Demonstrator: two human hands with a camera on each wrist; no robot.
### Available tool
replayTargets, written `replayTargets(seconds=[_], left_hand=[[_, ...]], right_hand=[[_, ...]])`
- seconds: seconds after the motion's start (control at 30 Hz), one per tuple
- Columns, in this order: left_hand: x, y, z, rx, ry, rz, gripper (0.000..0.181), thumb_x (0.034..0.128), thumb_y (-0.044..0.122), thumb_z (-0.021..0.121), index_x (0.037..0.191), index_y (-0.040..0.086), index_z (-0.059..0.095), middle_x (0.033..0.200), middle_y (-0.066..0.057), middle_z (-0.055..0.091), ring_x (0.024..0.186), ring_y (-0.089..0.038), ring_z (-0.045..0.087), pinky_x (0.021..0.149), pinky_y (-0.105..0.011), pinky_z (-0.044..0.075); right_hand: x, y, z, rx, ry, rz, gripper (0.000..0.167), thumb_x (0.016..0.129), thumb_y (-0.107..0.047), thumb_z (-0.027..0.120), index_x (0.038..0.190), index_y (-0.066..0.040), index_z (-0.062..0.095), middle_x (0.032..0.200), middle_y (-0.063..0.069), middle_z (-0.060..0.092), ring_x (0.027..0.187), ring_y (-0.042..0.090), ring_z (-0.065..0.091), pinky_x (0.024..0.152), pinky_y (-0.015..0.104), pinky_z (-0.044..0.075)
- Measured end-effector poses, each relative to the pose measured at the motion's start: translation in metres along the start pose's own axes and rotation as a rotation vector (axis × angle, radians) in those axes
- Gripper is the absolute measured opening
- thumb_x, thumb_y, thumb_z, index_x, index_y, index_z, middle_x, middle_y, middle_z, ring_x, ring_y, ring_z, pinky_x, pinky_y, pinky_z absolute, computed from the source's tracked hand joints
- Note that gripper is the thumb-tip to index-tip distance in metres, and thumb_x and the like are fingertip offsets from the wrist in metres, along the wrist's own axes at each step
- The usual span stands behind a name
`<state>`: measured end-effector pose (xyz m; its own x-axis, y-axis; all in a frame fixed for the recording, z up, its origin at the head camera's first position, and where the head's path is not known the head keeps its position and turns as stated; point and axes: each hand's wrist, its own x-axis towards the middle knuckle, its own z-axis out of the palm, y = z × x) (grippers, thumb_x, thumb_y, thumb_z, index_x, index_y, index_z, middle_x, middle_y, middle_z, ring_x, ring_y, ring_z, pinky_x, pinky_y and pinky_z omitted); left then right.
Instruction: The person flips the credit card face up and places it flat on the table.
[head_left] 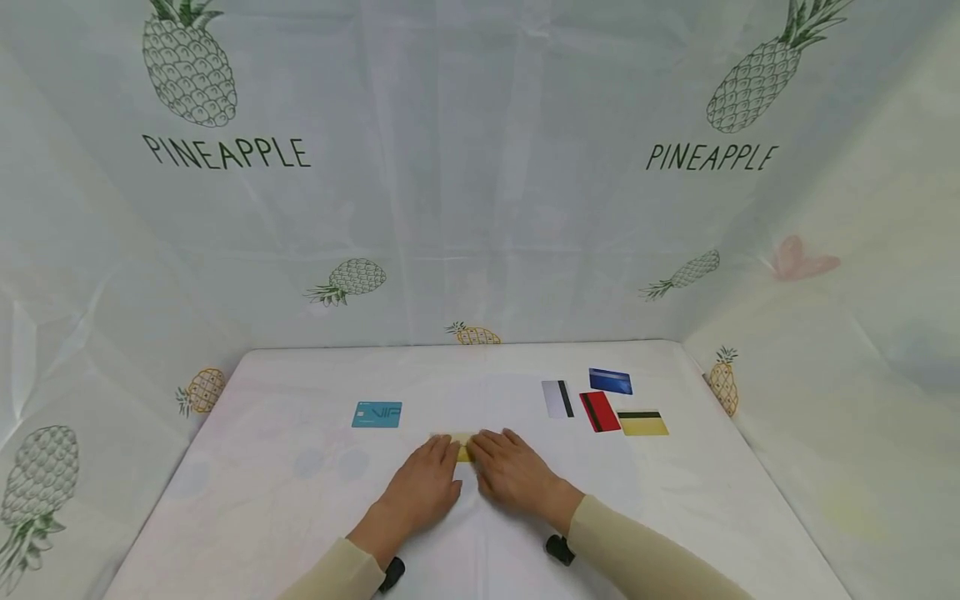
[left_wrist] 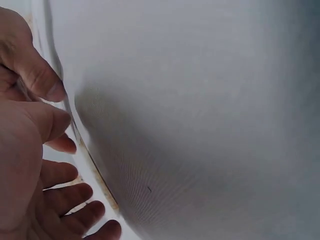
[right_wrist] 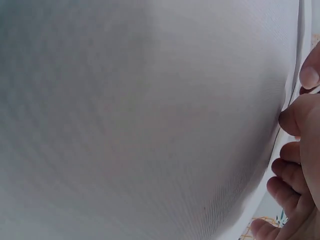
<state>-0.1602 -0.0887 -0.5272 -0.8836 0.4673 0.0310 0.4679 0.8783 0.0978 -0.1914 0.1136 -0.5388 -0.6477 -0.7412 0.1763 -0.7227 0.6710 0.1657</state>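
A yellow card (head_left: 463, 450) lies on the white table, its ends covered by the two hands. My left hand (head_left: 427, 483) rests its fingertips on the card's left end, the thumb apart from the card. On the right end lie the fingers of my right hand (head_left: 517, 475), its thumb lower and also off the card. The left wrist view shows the left hand (left_wrist: 30, 155) with loosely bent, spread fingers; the card's grip is hidden there. Likewise, the right wrist view shows the right hand (right_wrist: 302, 160) with relaxed fingers near the table surface.
A teal card (head_left: 377, 414) lies to the left, beyond the left hand. Grouped at the right are a silver card (head_left: 557, 399), a blue card (head_left: 611, 382), a red card (head_left: 600, 412) and a gold card (head_left: 642, 424). Pineapple-printed sheeting (head_left: 480, 167) walls the table (head_left: 262, 467).
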Motion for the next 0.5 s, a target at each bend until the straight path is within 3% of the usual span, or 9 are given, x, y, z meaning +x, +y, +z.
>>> replayTargets(seconds=[0.23,0.5], left_hand=[[-0.006,-0.003,0.002,-0.045,-0.069,-0.014,0.071,0.0952,0.048,0.056,0.143,-0.004,0.043,0.149,-0.022,0.038,0.139,-0.038,0.032,0.109,-0.051,0.03],[-0.014,-0.012,0.002,-0.08,-0.082,-0.05,0.079,0.0935,0.055,0.055,0.144,-0.004,0.041,0.151,-0.022,0.035,0.141,-0.038,0.028,0.111,-0.053,0.026]], right_hand=[[0.0,-0.004,0.0,0.02,-0.058,-0.016,0.047,0.099,-0.032,0.048,0.14,-0.009,0.052,0.143,0.005,0.05,0.136,0.022,0.041,0.107,0.05,0.034],[0.009,-0.013,0.001,0.033,-0.078,-0.024,0.048,0.101,-0.033,0.045,0.143,-0.01,0.049,0.146,0.004,0.047,0.138,0.021,0.038,0.108,0.051,0.033]])
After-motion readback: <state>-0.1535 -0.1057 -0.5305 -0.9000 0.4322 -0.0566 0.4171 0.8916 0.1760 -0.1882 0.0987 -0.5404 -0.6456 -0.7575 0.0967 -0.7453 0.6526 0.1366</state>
